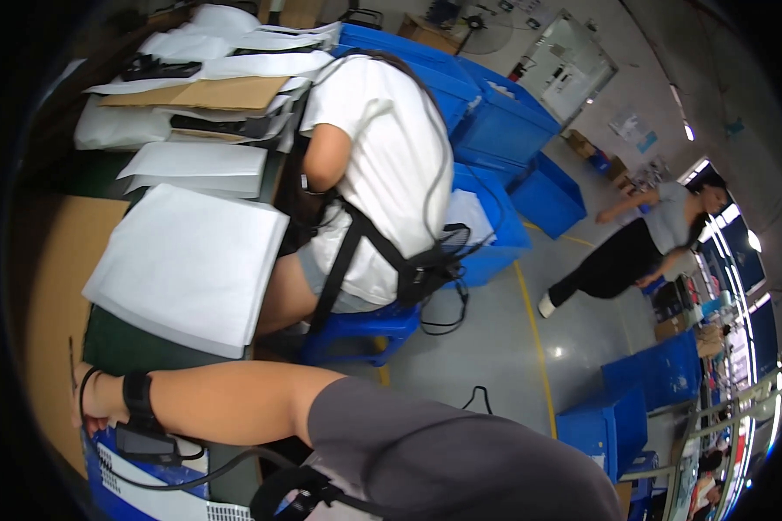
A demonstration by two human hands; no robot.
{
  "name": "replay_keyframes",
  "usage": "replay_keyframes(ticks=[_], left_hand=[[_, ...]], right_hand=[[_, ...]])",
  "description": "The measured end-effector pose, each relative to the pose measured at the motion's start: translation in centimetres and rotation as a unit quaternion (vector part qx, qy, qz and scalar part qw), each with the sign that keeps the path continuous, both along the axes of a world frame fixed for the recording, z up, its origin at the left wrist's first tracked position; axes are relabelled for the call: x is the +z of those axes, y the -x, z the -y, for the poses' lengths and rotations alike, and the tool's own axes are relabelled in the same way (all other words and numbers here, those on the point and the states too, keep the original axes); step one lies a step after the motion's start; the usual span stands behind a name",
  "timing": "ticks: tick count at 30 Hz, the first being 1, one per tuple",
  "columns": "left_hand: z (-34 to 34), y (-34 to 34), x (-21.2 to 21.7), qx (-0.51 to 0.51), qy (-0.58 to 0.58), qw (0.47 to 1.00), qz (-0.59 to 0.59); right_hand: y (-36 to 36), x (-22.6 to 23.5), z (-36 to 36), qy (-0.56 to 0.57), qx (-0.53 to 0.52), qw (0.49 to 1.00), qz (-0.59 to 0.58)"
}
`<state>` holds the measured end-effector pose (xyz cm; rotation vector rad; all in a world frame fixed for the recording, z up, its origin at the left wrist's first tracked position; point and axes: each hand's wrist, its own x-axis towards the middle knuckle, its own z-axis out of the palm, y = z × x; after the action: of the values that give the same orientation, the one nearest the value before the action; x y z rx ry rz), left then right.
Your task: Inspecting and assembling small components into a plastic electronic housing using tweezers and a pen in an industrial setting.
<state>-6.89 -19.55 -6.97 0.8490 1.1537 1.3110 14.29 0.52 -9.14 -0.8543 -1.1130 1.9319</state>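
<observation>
My right arm, in a grey sleeve, reaches left across the lower part of the view. My right hand [97, 401] is at the far left, beside a cardboard sheet [56, 286]. Its fingers look curled and are partly hidden; what they grip, if anything, I cannot make out. A thin dark strip [71, 352] shows by the knuckles. Around the wrist are a black strap [137, 398] and a small black box [146, 444] with a cable. Under the forearm lies a blue-and-white printed item [139, 486]. My left hand is out of view.
White foam sheets [187, 265] lie on the green table, with more sheets and dark parts piled beyond. A co-worker in a white shirt [391, 165] sits bent forward on a blue stool [361, 337]. Blue bins [504, 122] stand behind. Another person [621, 252] is walking at right.
</observation>
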Motion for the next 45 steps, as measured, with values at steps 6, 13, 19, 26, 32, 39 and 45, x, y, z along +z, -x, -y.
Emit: replay_keyframes(ticks=[6,13,19,26,32,39,45], left_hand=[[0.6,-0.8,0.4,-0.005,-0.019,0.986,-0.168],[0.3,-1.9,-0.4,0.032,-0.013,0.999,0.006],[0.4,-2.1,0.0,0.05,-0.01,0.999,0.014],[0.2,-2.6,0.3,0.057,-0.013,0.998,0.037],[0.3,-2.3,0.2,0.053,-0.014,0.997,0.052],[0.4,-2.4,0.2,0.031,-0.027,0.998,0.052],[0.4,-2.4,0.5,0.025,-0.027,0.997,0.063]], right_hand=[[0.0,0.6,0.6,-0.013,0.038,0.999,0.035],[-2.0,1.8,1.9,-0.079,0.042,0.996,0.006],[-2.0,2.1,1.9,-0.087,0.048,0.995,0.025],[-2.4,2.1,2.1,-0.084,0.061,0.994,0.024],[-2.2,2.0,2.1,-0.084,0.07,0.994,0.01],[-2.5,2.5,2.2,-0.057,0.076,0.995,0.04],[-2.4,2.3,2.2,-0.057,0.08,0.994,0.045]])
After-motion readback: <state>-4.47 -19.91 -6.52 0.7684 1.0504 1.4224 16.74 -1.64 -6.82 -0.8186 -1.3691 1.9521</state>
